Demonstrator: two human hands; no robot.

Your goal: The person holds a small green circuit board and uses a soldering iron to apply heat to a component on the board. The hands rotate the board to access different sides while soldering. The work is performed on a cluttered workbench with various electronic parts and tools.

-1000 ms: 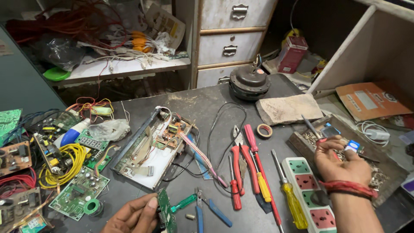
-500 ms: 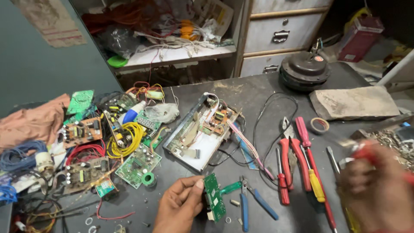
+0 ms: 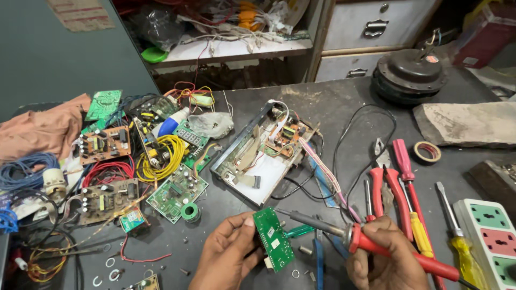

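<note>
My left hand (image 3: 228, 256) holds a small green circuit board (image 3: 273, 239) upright near the front edge of the dark workbench (image 3: 333, 107). A soldering iron with a red handle (image 3: 376, 244) is gripped in my right hand (image 3: 384, 258); its dark metal tip points left and ends just right of the board's top edge. I cannot tell whether tip and board touch. Behind them lies an opened white device tray with a brown circuit board and wires (image 3: 263, 153).
Red-handled pliers and screwdrivers (image 3: 400, 182) lie to the right, beside a white power strip (image 3: 486, 231) and a tape roll (image 3: 427, 152). A heap of circuit boards and coiled wires (image 3: 140, 161) fills the left side. A round black motor (image 3: 409, 72) sits at the back.
My right hand has come in from the right edge with the soldering iron and brought its tip up to the board. The view has shifted slightly; my left hand still holds the board.
</note>
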